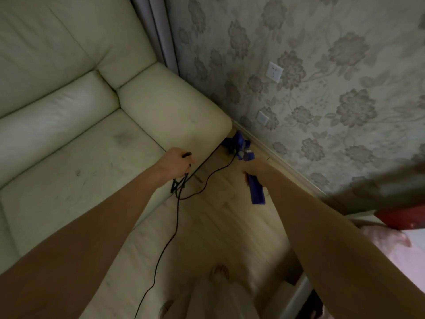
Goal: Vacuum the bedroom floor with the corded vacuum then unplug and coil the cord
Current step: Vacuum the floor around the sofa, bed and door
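Both forearms are showing bare from the lower frame edge to the wrists; no sleeves, watch or bracelet are appearing on them. The left hand (177, 161) is displaying dark-painted fingernails, visible at the fingertips. The right hand (258, 168) is seen from its back, and its nails are not discernible. Below, a light, pale garment (220, 300) is covering the legs. One bare foot (219, 272) is showing beneath it, its toenails appearing dark.

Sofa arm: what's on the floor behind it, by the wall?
The vacuum's blue head sits between the sofa arm and the wall's skirting board. The arm covers its left end.
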Motion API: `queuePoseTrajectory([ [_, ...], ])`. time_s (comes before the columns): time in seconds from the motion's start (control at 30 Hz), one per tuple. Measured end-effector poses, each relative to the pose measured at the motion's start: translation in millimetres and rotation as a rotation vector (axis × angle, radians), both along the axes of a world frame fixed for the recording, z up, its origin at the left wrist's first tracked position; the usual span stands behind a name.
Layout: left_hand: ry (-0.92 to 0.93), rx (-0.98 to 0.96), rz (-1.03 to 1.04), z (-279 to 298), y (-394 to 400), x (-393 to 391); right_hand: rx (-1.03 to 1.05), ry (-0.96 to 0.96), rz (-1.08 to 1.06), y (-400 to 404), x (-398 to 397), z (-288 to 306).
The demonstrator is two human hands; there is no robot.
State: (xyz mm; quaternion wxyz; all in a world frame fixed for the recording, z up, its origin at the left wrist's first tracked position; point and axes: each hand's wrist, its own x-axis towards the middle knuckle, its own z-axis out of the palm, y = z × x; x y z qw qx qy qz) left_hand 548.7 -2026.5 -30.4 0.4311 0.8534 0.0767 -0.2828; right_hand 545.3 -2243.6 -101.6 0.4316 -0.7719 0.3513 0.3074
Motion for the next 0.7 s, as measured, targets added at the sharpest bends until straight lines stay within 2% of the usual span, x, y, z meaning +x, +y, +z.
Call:
queuePoseTrajectory([
  [0.23, -0.012, -0.005, -0.039, 9.1, -3.8, -10.3, -0.027, 0.024, 0.002, 2.0, -39.4, -7.0],
  [0.4, -0.027, -0.024, -0.1, 22.0, -8.0, -28.7, -0.019, 0.05, 0.052, 19.5, -70.8, 8.4],
  [0.7, -0.081, -0.068, -0.254, 37.9, 22.9, -86.1, 0.039, 0.146, -0.027, 61.2, -169.4, 48.4],
])
